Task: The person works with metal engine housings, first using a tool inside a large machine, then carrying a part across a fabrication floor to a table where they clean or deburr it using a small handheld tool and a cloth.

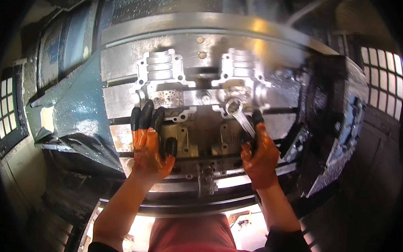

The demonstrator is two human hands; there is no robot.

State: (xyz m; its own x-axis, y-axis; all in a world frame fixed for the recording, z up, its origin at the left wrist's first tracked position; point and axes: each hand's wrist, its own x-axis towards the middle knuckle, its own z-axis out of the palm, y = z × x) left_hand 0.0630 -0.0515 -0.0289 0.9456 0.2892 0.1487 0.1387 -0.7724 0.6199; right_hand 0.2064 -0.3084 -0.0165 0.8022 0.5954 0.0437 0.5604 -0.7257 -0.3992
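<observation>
My right hand [261, 157], in a wet orange glove with black fingertips, grips a ring wrench [244, 123]. The wrench's ring end sits at the clamp in the middle of the right metal casting [237, 65]; whether it is seated on a nut I cannot tell. My left hand [147, 144], gloved alike, lies with its fingers stretched out at the near left edge of the left metal casting [160, 73]. Nothing shows in that hand. A clamp plate [168, 98] crosses the left casting, with a bolt head [205, 98] between the two castings.
Both castings lie on a slotted steel machine table [117, 58]. A wet grey-green sheet cover [80, 115] slopes down at the left. Dark machine parts [320, 99] stand close on the right. Steel brackets [226, 140] stand in front of the castings.
</observation>
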